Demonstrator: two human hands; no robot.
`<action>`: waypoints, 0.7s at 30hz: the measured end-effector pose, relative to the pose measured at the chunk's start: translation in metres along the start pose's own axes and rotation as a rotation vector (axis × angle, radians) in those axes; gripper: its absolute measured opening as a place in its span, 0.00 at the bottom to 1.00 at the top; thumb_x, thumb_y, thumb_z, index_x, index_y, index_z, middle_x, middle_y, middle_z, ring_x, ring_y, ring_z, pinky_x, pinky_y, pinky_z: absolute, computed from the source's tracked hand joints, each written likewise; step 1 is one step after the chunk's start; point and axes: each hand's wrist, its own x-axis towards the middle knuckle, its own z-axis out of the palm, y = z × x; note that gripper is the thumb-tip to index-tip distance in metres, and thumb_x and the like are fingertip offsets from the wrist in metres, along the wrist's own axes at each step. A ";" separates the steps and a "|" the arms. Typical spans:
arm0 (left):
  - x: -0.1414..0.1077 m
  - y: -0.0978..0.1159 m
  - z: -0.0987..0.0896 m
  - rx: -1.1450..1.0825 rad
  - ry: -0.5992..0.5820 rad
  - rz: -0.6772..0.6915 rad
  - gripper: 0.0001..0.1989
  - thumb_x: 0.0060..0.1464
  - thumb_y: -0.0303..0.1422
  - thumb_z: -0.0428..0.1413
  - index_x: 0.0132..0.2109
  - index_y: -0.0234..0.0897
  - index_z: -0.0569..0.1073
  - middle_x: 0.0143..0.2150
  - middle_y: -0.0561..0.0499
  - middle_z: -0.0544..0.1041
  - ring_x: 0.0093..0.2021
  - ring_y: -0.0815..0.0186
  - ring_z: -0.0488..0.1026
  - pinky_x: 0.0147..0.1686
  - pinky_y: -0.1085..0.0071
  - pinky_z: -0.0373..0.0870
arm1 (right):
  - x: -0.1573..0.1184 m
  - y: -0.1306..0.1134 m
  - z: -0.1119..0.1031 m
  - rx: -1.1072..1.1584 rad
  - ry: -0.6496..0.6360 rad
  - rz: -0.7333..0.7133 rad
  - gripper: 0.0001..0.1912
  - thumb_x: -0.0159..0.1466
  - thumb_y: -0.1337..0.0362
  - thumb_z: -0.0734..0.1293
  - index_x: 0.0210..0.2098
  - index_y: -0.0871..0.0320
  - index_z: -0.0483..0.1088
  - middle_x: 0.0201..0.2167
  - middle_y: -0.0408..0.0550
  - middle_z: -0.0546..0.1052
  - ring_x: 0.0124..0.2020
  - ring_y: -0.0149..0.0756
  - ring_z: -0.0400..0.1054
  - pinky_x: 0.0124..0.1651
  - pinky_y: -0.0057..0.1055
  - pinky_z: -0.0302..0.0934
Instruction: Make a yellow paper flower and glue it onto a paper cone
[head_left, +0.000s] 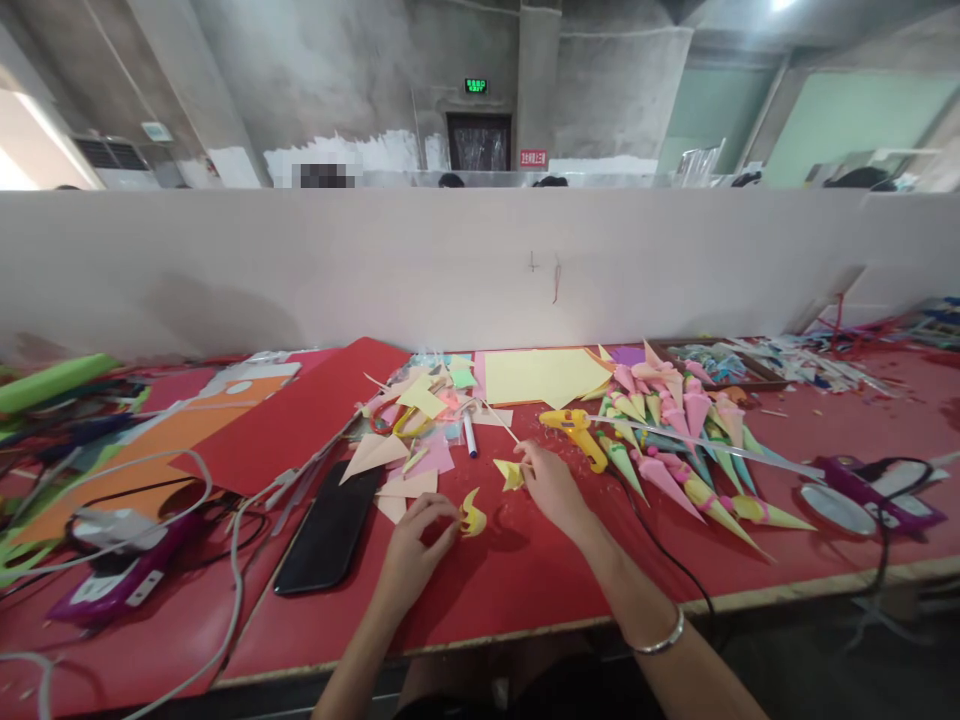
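Note:
My left hand (421, 545) is closed, with a small curled yellow paper piece (473, 518) at its fingertips, just above the red tabletop. My right hand (553, 487) is closed in a pinch on a thin pale stick (501, 421) that slants up and to the left. A folded, pointed yellow paper piece (508, 474) shows beside the right fingertips; the fingers partly hide how it is held. Behind the right hand lies a yellow hot glue gun (576, 430) with a long clear glue stick (712, 440) reaching right.
Several pastel paper cones (686, 400) lie piled on the right. A black phone (330, 530), paper scraps (420, 400), a blue-capped marker (469, 435) and red card (300, 420) lie left. Purple power strips (112, 580) with cables sit at both sides. A white partition (375, 265) stands behind.

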 end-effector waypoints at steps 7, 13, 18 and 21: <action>-0.005 0.016 0.010 -0.088 -0.167 -0.125 0.06 0.50 0.31 0.50 0.29 0.35 0.70 0.28 0.51 0.72 0.29 0.68 0.69 0.31 0.72 0.67 | -0.031 0.014 0.002 0.169 0.207 -0.001 0.17 0.57 0.75 0.53 0.44 0.60 0.62 0.40 0.51 0.70 0.41 0.35 0.66 0.42 0.29 0.59; -0.006 0.024 0.018 -0.076 -0.205 -0.122 0.06 0.50 0.30 0.49 0.30 0.36 0.71 0.29 0.51 0.72 0.30 0.68 0.70 0.32 0.73 0.67 | -0.052 0.029 0.002 0.085 0.146 -0.020 0.12 0.55 0.74 0.56 0.35 0.58 0.65 0.32 0.47 0.71 0.35 0.36 0.66 0.39 0.31 0.60; -0.006 0.025 0.023 -0.046 -0.218 -0.112 0.07 0.50 0.29 0.49 0.31 0.37 0.72 0.30 0.50 0.72 0.31 0.68 0.70 0.33 0.73 0.67 | -0.058 0.034 0.000 0.096 0.162 -0.025 0.09 0.57 0.71 0.57 0.35 0.58 0.65 0.32 0.48 0.72 0.36 0.37 0.66 0.41 0.33 0.59; -0.006 0.025 0.023 -0.036 -0.237 -0.138 0.07 0.50 0.29 0.49 0.31 0.37 0.72 0.31 0.51 0.72 0.31 0.68 0.70 0.32 0.74 0.67 | -0.062 0.037 0.002 0.200 0.189 0.003 0.11 0.58 0.67 0.57 0.41 0.58 0.63 0.33 0.48 0.72 0.36 0.37 0.66 0.41 0.34 0.60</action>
